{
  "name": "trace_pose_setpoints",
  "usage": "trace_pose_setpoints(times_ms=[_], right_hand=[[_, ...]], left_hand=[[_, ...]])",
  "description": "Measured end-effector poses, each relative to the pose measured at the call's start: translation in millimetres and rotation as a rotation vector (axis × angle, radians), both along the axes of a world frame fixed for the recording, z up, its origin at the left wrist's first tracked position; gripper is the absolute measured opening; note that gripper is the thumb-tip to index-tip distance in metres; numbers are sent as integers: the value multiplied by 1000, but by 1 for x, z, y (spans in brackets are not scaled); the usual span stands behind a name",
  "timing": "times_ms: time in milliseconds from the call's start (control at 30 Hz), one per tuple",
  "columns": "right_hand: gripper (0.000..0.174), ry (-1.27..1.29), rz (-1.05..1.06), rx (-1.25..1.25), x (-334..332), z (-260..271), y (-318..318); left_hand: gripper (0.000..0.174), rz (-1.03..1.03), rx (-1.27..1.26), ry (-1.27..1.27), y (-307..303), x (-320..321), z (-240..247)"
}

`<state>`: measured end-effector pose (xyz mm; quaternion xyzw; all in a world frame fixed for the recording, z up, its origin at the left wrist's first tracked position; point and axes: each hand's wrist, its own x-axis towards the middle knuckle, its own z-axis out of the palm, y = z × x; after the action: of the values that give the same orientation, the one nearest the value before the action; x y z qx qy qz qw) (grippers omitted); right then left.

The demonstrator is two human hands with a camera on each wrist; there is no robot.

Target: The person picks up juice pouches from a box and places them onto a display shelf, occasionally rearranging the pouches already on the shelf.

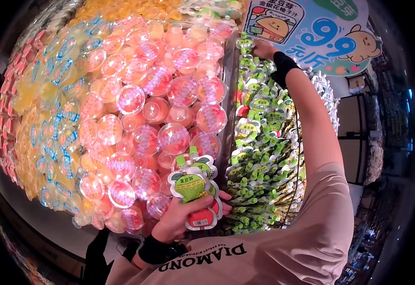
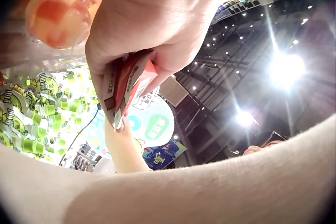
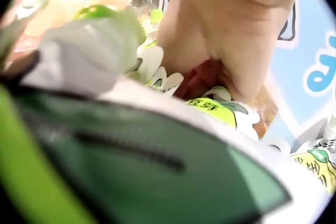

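Note:
My left hand grips a small stack of spouted juice pouches with green caps, its thumb across the front one. The red-and-white lower end of the stack shows between thumb and fingers in the left wrist view. At the far end of the pouch display, my right hand reaches down among the pouches, just below the sign. In the right wrist view its fingers straddle a pouch with a yellow-green label. The fingertips are hidden, so I cannot tell whether they hold it.
Piled pink jelly cups fill the bin to the left, beyond a dark divider. Yellow cups with blue labels lie farther left. A blue price sign stands over the far right. A thin dark cord runs along the pouches.

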<state>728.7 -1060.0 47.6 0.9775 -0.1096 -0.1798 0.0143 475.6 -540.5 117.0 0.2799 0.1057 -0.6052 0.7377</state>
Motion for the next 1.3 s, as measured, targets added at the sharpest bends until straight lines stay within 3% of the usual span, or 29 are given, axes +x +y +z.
trace_pose_setpoints(times_ms=[133,233,267,400,467,533,600,667,733,867,933,967,1000,1067,1133,1200,1300], right_hand=[[52,89,25,-73,1,0,4],[77,148,27,-136,5,3,7],[77,147,30,-137,7,-1,3],[71,206,110,-142,15,1,-1],[69,369,34,-173,19,1,-5],[67,284,74,-174,14,-4,-9],[64,331,284,-232,11,-4,-10],[59,378,268,-272,10,-4,-11],[25,146,601,-305,7,-20,-34],[23,108,816,-288,1,-23,-50],[22,-16,893,233,1,-15,-53],[13,66,298,747,0,-23,-47],[13,67,296,745,-2,-24,-45],[18,9,-436,1070,-14,-5,-12],[25,-68,-478,1080,-22,6,5],[34,-26,-365,850,-22,11,11],[37,-33,-264,769,-17,7,9]], left_hand=[[37,48,-24,-16,2,0,1],[35,56,-54,3,1,-1,1],[35,58,-54,2,2,-2,-1],[32,66,-138,28,3,-5,-5],[33,69,-140,38,2,-4,-5],[32,72,-128,51,2,-3,-6],[32,81,-119,66,3,-4,-6],[32,89,-112,79,2,-3,-7],[32,102,-108,71,2,-3,-8],[31,116,-84,26,5,-1,-8],[28,113,-112,27,8,3,-5],[28,113,-112,28,9,4,-5],[28,110,-107,3,9,5,-5],[27,107,-104,-27,9,5,-5],[29,105,-110,-22,8,4,-5],[30,116,-86,-12,6,3,-4],[32,118,-59,3,3,1,-6]])
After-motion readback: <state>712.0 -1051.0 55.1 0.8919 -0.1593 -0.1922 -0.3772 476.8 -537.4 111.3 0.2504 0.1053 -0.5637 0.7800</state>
